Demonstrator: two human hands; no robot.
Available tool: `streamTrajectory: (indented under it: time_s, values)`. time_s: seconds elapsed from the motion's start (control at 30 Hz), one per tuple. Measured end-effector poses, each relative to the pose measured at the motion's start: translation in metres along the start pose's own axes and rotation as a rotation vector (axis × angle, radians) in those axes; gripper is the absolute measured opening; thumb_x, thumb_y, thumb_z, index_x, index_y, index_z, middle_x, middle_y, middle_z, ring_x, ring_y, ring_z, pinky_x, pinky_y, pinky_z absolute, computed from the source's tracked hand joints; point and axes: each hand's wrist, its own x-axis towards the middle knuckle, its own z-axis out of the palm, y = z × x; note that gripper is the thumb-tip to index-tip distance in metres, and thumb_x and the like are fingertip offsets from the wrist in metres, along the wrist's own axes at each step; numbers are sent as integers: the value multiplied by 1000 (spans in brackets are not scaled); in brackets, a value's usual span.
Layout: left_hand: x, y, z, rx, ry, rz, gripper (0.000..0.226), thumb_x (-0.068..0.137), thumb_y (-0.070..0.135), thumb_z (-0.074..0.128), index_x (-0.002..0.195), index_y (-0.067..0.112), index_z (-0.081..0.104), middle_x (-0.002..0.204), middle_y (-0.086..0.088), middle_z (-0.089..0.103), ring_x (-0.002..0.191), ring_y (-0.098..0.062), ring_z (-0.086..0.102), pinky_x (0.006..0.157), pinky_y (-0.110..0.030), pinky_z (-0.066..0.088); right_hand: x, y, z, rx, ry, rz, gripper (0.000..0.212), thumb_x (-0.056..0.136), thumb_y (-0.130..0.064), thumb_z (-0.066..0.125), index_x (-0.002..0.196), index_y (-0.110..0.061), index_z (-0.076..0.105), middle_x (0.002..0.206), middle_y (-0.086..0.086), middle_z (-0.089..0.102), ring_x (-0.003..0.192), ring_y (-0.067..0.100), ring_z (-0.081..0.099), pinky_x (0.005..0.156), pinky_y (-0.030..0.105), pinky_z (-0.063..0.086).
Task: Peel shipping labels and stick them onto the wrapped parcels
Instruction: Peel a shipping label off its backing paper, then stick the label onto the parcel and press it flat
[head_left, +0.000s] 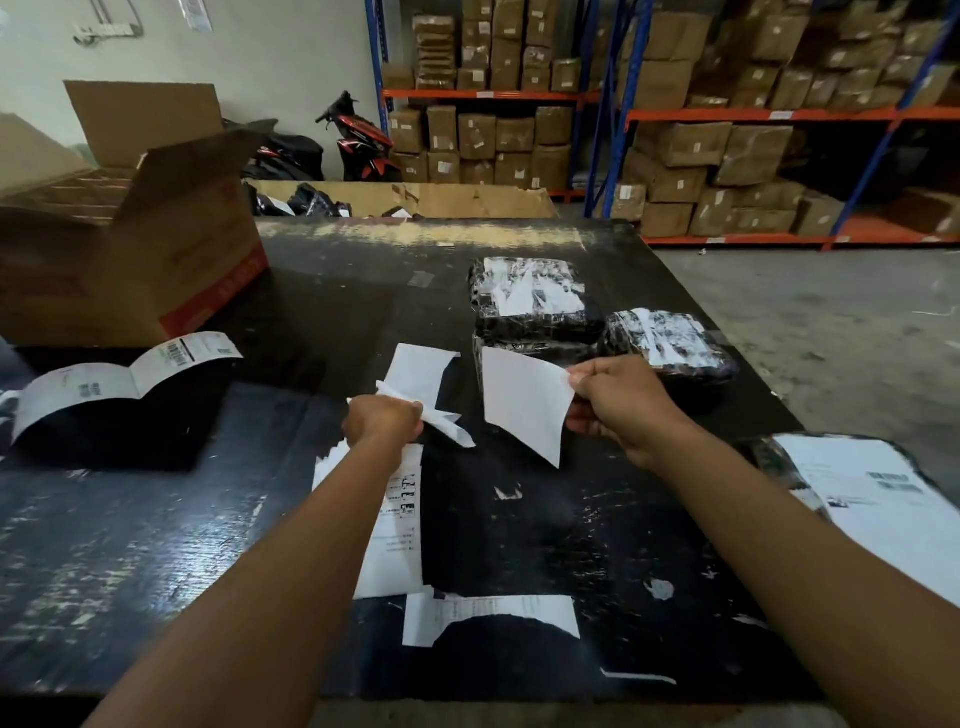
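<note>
Head view: left hand (383, 422) grips crumpled backing paper (415, 384); right hand (621, 402) pinches peeled label (524, 402).

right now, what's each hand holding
Left hand: grips crumpled white paper.
Right hand: pinches a flat white sheet by its edge.

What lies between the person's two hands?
In the head view, two papers: crumpled white paper gripped by the left hand, and a flat white sheet pinched by the right hand. Bare dark table shows between them.
</note>
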Motion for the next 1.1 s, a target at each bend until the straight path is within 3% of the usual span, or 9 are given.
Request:
streamTrajectory:
  time_s: [0.2, 0.3, 0.4, 0.57, 0.7, 0.8, 0.9, 1.0, 1.1]
  values:
    - [-33, 22, -5, 302, 76, 36, 57, 82, 30, 74, 128, 4, 53, 119, -13, 63, 100, -29, 64, 84, -36, 56, -4, -1, 17, -93, 17, -60, 22, 101, -10, 48, 87, -11, 65, 90, 12, 69, 76, 19, 64, 68, 33, 57]
    - [-49, 33, -7, -36, -297, -28, 57, 86, 49, 67, 119, 3, 58, 102, -12, 65, 78, -22, 66, 66, -29, 57, -9, -1, 26, -343, 86, -273, 23, 99, -13, 50, 84, -19, 66, 91, 5, 71, 82, 20, 68, 78, 43, 59]
    - [-70, 48, -9, -236, -605, -131, 75, 80, 62, 67, 122, 3, 49, 118, -21, 59, 101, -34, 66, 81, -43, 58, -28, 3, 37, -660, 142, -605, 19, 98, -15, 49, 100, -15, 68, 99, 4, 70, 91, 22, 63, 81, 42, 52]
    - [-91, 63, 6, -326, -522, 102, 31, 96, 7, 56, 127, 5, 55, 110, -14, 69, 92, -29, 69, 73, -42, 59, -56, 24, 44, -919, 170, -1011, 17, 90, -11, 58, 104, -10, 67, 94, 7, 63, 79, 26, 61, 61, 43, 53]
    - [-103, 69, 10, -438, -628, 224, 27, 100, 4, 48, 124, 14, 58, 117, -10, 69, 102, -30, 68, 81, -46, 59, -65, 34, 36, -1012, 202, -1102, 19, 89, -15, 64, 106, -10, 68, 98, 7, 64, 82, 25, 60, 60, 38, 52]
    - [-114, 77, 16, -456, -703, 254, 29, 100, 3, 46, 124, 14, 57, 119, -13, 68, 102, -31, 67, 79, -47, 59, -70, 32, 19, -1015, 251, -1092, 27, 92, -25, 52, 107, -12, 70, 101, 4, 65, 88, 22, 60, 63, 39, 53]
    - [-123, 86, 25, -457, -807, 250, 36, 100, 2, 44, 132, 14, 53, 123, -14, 67, 101, -30, 68, 76, -45, 59, -70, 17, -5, -789, 426, -1006, 21, 92, -15, 57, 105, -7, 71, 98, 6, 66, 87, 19, 59, 72, 35, 53]
    - [-133, 94, 38, -416, -912, 260, 38, 100, 5, 46, 133, 22, 52, 122, -10, 68, 103, -29, 69, 75, -44, 59, -64, -6, -37, -483, 576, -743, 17, 95, -13, 59, 107, -10, 70, 103, 1, 66, 91, 11, 58, 79, 23, 48]
    - [-145, 102, 58, -368, -968, 309, 37, 100, 5, 46, 131, 22, 54, 119, -9, 70, 104, -29, 69, 81, -47, 58, -53, -21, -70, -211, 491, -462, 16, 95, -21, 61, 106, -16, 71, 101, -6, 70, 91, 9, 64, 75, 22, 50]
